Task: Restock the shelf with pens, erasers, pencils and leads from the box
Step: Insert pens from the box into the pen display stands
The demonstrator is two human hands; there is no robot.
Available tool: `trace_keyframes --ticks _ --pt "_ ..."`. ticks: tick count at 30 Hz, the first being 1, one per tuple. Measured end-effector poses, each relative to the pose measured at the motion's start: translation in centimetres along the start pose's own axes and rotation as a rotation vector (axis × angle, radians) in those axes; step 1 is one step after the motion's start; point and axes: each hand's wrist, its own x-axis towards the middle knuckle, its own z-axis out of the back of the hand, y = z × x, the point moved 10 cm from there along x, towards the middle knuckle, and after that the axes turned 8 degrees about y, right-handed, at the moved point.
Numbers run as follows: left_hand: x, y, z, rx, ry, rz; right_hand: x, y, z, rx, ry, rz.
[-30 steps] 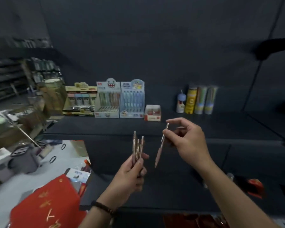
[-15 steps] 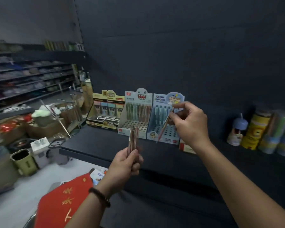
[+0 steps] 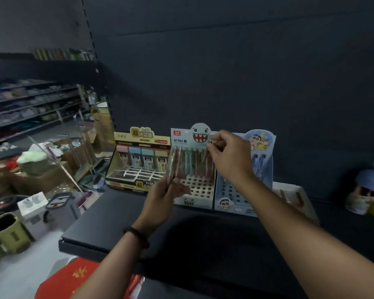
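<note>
My left hand [image 3: 163, 196] grips a small bunch of pinkish pens [image 3: 173, 164], held upright in front of the white monster-face pen display [image 3: 198, 169] on the dark shelf [image 3: 125, 216]. My right hand [image 3: 230, 156] pinches a single pen [image 3: 205, 157] by its top end and holds it over the rows of holes in that display. Pens stand in the display's back rows; the front holes show bare. A blue cartoon pen display [image 3: 257, 169] stands just right of it, partly hidden by my right arm.
A yellow box of lead cases [image 3: 138, 160] stands left of the displays. A small white-and-red box [image 3: 294, 195] and a blue-capped figure bottle [image 3: 364, 190] sit to the right. Left of the shelf are cartons, tubs and far shelving. A red bag [image 3: 73, 279] lies below.
My view has moved closer to the shelf. My right hand carried the single pen up and left, from the blue display to the monster-face one. My left hand rose with its bunch.
</note>
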Motion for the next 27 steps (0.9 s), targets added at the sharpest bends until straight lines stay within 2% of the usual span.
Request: trace_keyframes --ticks 4,7,13,21,27 --pt "1.4 2.8 -1.0 -0.308 0.118 0.1 0.7 0.0 -2.8 -0.077 0.01 -0.022" --pt "1.6 3.9 -0.5 -0.493 0.131 0.138 1.2 -0.6 -3.8 -0.112 -0.008 -0.072" --pt "1.3 4.2 -0.7 -0.473 0.152 0.142 1.6 -0.5 -4.9 -0.173 -0.003 -0.088" --pt "1.2 4.4 -0.8 -0.654 0.128 0.191 2.5 -0.2 -6.0 -0.224 0.037 -0.052" --pt "1.2 4.6 -0.9 -0.644 0.146 0.195 2.7 -0.6 -5.7 -0.231 0.016 -0.066"
